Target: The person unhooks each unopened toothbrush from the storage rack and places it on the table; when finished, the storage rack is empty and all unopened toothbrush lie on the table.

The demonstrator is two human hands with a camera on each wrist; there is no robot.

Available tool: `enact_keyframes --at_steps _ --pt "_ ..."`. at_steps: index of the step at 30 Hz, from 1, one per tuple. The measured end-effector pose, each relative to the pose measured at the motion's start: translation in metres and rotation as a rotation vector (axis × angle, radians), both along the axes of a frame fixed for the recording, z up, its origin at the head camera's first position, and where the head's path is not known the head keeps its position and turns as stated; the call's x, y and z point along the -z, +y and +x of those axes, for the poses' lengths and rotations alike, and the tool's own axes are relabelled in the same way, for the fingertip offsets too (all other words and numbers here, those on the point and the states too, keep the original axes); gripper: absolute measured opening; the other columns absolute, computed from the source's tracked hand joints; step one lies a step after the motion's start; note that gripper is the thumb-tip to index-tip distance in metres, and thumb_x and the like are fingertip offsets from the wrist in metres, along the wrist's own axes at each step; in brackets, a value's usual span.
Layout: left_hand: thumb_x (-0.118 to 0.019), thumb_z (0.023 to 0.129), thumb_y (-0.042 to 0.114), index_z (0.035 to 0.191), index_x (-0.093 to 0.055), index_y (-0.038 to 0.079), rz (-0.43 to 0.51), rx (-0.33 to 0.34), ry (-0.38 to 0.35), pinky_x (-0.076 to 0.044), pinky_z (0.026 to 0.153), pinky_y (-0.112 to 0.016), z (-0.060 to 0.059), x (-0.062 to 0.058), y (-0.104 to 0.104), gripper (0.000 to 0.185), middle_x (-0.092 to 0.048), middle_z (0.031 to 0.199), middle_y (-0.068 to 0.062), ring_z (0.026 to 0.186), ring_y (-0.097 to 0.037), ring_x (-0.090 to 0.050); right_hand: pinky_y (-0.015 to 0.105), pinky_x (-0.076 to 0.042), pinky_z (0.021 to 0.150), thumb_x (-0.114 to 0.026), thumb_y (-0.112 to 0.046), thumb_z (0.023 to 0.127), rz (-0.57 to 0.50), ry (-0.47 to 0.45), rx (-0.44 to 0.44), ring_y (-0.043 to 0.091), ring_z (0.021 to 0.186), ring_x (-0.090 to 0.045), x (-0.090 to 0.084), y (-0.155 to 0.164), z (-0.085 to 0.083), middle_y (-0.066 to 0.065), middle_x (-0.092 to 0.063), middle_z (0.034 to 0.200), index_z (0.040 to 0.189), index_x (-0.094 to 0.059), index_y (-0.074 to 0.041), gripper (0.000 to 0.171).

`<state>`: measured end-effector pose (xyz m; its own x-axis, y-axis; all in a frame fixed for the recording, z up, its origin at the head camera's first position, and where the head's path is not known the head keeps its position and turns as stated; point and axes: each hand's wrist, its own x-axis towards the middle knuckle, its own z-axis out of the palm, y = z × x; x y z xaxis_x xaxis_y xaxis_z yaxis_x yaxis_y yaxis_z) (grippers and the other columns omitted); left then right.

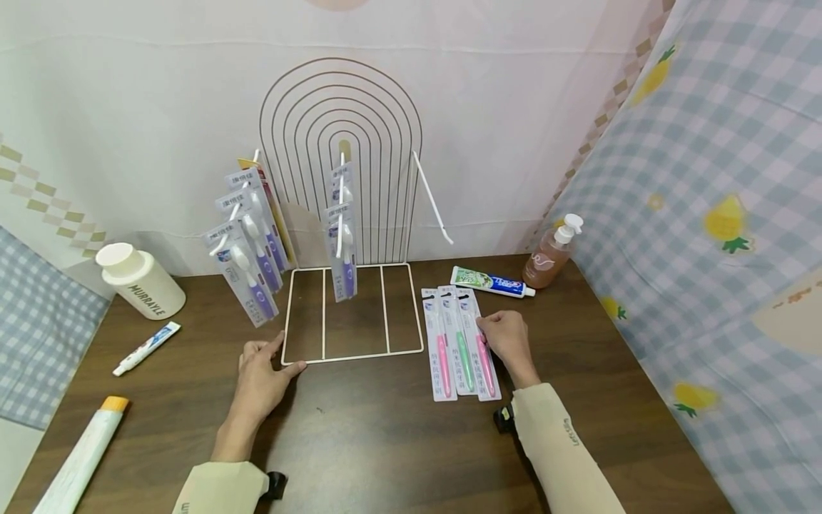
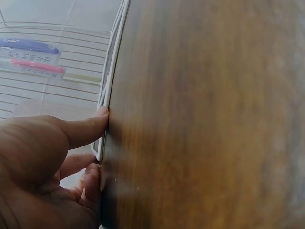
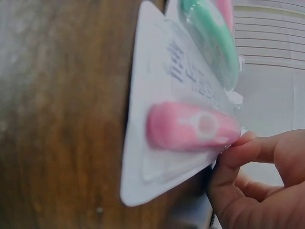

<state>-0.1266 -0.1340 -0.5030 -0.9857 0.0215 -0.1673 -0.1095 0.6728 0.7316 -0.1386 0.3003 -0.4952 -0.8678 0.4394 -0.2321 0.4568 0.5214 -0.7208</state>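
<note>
Lying flat, the pink toothbrush pack (image 1: pixel 484 350) is pinched by right-hand fingers (image 3: pixel 243 148); left-hand fingers (image 2: pixel 86 131) spread.

Mock shop display corner, staged rather than a real store. Dark wooden worktop (image 1: pixel 385 442) carries a white wire display rack (image 1: pixel 352 314) with an arched back and pegs; blister-packed purple toothbrushes (image 1: pixel 247 257) hang from the pegs. Three more carded toothbrushes (image 1: pixel 459 343) lie flat beside the rack. Toothpaste tubes (image 1: pixel 491 283), a pump bottle (image 1: pixel 552 253) and a white canister marked MURRAYLE (image 1: pixel 140 280) stand around. Walls are draped printed cloths (image 1: pixel 706 178), checked with pineapples, not shelving.
</note>
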Motion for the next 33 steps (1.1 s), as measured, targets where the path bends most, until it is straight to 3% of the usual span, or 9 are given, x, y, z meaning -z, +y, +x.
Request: enact_keyframes --at_steps 9,15,18,23,27,29,33 --pt "-0.085 0.1 0.018 0.166 -0.048 -0.011 -0.007 -0.015 0.105 -0.041 0.109 -0.064 0.001 0.009 -0.003 0.081 -0.05 0.135 -0.033 0.127 -0.052 -0.045 0.025 -0.048 0.062 -0.071 -0.025 0.112 0.007 -0.019 0.019 0.012 0.069 -0.061 -0.001 -0.002 0.003 0.001 -0.069 0.078 0.112 -0.084 0.003 0.031" --pt "-0.082 0.104 0.017 0.17 -0.042 -0.008 0.006 -0.01 0.039 -0.039 0.117 -0.065 0.001 0.005 -0.002 0.082 -0.046 0.142 -0.033 0.134 -0.051 -0.041 0.024 -0.048 0.061 -0.071 -0.026 0.112 -0.019 -0.003 0.032 0.009 0.066 -0.06 0.002 0.0 0.004 -0.002 -0.068 0.075 0.111 -0.084 0.003 0.031" --pt "-0.083 0.103 0.017 0.17 -0.044 -0.009 0.004 -0.01 0.039 -0.041 0.114 -0.065 0.0 0.004 -0.001 0.082 -0.047 0.141 -0.032 0.132 -0.05 -0.042 0.023 -0.049 0.06 -0.071 -0.026 0.112 -0.021 0.009 0.027 0.008 0.064 -0.06 0.003 0.002 0.005 -0.002 -0.068 0.073 0.109 -0.084 0.003 0.032" --pt "-0.083 0.104 0.018 0.17 -0.042 -0.009 -0.005 -0.004 0.027 -0.042 0.114 -0.065 -0.001 0.004 -0.003 0.082 -0.046 0.143 -0.032 0.133 -0.05 -0.042 0.025 -0.049 0.062 -0.07 -0.03 0.112 0.02 0.073 0.005 0.01 0.067 -0.061 -0.014 -0.008 0.003 0.001 -0.071 0.077 0.109 -0.085 0.002 0.035" --pt "-0.081 0.106 0.02 0.172 -0.04 -0.007 0.004 0.005 -0.003 -0.041 0.119 -0.066 -0.002 0.002 -0.001 0.082 -0.044 0.147 -0.032 0.137 -0.051 -0.04 0.023 -0.052 0.061 -0.07 -0.025 0.113 -0.032 0.184 -0.094 0.011 0.068 -0.066 -0.039 -0.026 -0.004 0.016 -0.079 0.093 0.122 -0.082 0.004 0.032" --pt "-0.082 0.105 0.02 0.171 -0.041 -0.008 0.012 -0.001 0.011 -0.042 0.118 -0.066 -0.003 0.004 -0.001 0.082 -0.045 0.145 -0.032 0.136 -0.051 -0.041 0.021 -0.054 0.06 -0.071 -0.02 0.113 -0.113 0.257 -0.174 0.01 0.066 -0.067 -0.051 -0.039 -0.011 0.024 -0.08 0.105 0.128 -0.08 0.005 0.031" --pt "-0.085 0.102 0.019 0.168 -0.046 -0.009 0.01 -0.019 0.061 -0.043 0.114 -0.064 -0.001 0.008 -0.002 0.082 -0.048 0.14 -0.032 0.131 -0.05 -0.044 0.02 -0.055 0.06 -0.075 -0.014 0.111 -0.306 0.375 -0.323 0.008 0.065 -0.066 -0.075 -0.075 -0.024 0.027 -0.077 0.12 0.136 -0.077 0.004 0.031"
